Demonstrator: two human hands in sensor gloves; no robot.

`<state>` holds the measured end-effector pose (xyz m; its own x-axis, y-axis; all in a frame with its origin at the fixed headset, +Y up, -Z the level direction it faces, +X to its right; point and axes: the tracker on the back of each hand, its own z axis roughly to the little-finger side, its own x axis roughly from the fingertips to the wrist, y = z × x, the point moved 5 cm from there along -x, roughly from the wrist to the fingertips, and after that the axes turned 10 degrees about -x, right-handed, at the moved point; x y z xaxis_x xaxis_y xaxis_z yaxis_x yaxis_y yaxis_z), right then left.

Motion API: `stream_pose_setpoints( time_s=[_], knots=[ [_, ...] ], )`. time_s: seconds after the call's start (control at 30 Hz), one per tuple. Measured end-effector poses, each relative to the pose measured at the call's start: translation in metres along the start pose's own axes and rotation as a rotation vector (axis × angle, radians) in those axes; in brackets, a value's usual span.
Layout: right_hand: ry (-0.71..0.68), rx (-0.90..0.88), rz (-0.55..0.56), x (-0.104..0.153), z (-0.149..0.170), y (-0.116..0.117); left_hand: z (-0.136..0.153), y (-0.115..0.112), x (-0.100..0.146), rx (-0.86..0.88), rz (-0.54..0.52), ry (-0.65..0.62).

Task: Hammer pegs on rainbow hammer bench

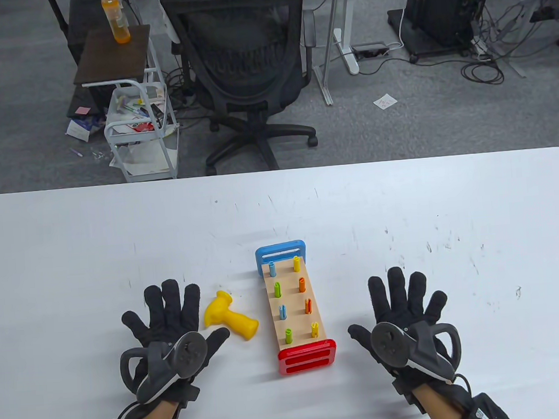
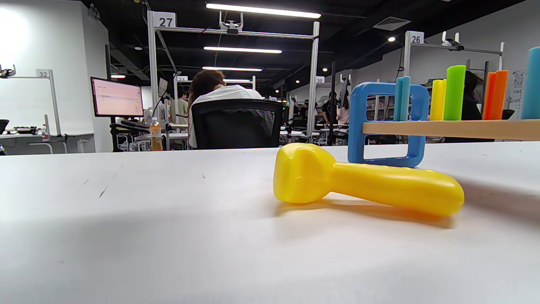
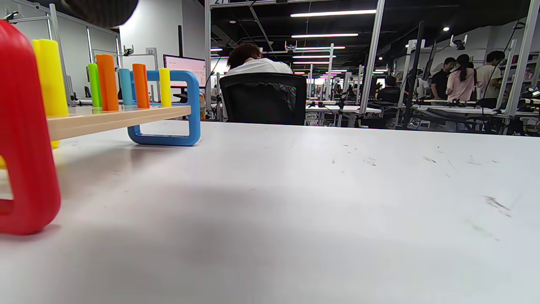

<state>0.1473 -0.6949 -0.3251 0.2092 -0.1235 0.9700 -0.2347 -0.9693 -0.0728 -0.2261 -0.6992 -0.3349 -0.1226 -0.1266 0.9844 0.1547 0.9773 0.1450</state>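
Note:
The hammer bench (image 1: 294, 309) stands on the white table (image 1: 71, 243), a wooden board with a blue end (image 1: 280, 253) far and a red end (image 1: 307, 357) near. Several coloured pegs (image 1: 302, 284) stand up out of the board in two rows. A yellow toy hammer (image 1: 230, 315) lies just left of the bench, head pointing far-left. My left hand (image 1: 168, 317) lies flat and spread on the table, next to the hammer, not touching it. My right hand (image 1: 406, 306) lies flat and spread to the right of the bench. The hammer (image 2: 363, 181) and the bench (image 2: 447, 128) show in the left wrist view, the bench (image 3: 105, 116) in the right.
A black office chair (image 1: 245, 63) stands beyond the table's far edge. A small white cart (image 1: 142, 128) and a side table with an orange bottle (image 1: 115, 17) stand further left on the floor.

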Motion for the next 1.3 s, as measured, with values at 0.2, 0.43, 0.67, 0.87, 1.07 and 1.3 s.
stream_pose_setpoints(
  time_s=[0.2, 0.43, 0.67, 0.87, 1.07, 1.3],
  knots=[
    [0.004, 0.002, -0.008, 0.0, 0.0, 0.001, 0.002, 0.004, 0.001, 0.019, -0.022, 0.008],
    [0.008, -0.002, -0.008, 0.0, 0.001, 0.0, 0.0, 0.004, 0.001, 0.026, -0.016, 0.025],
    [0.007, -0.001, -0.025, -0.002, -0.001, 0.001, -0.005, 0.016, 0.0, 0.05, -0.008, 0.153],
    [-0.011, 0.026, -0.05, -0.005, -0.009, 0.008, -0.017, 0.009, -0.018, -0.074, 0.181, 0.218],
    [-0.018, 0.018, -0.059, -0.004, -0.01, 0.01, -0.034, -0.013, -0.037, -0.102, 0.37, 0.212],
    [-0.004, 0.013, -0.055, -0.003, -0.006, 0.007, -0.044, -0.038, -0.066, -0.136, 0.497, 0.247]
  ],
)
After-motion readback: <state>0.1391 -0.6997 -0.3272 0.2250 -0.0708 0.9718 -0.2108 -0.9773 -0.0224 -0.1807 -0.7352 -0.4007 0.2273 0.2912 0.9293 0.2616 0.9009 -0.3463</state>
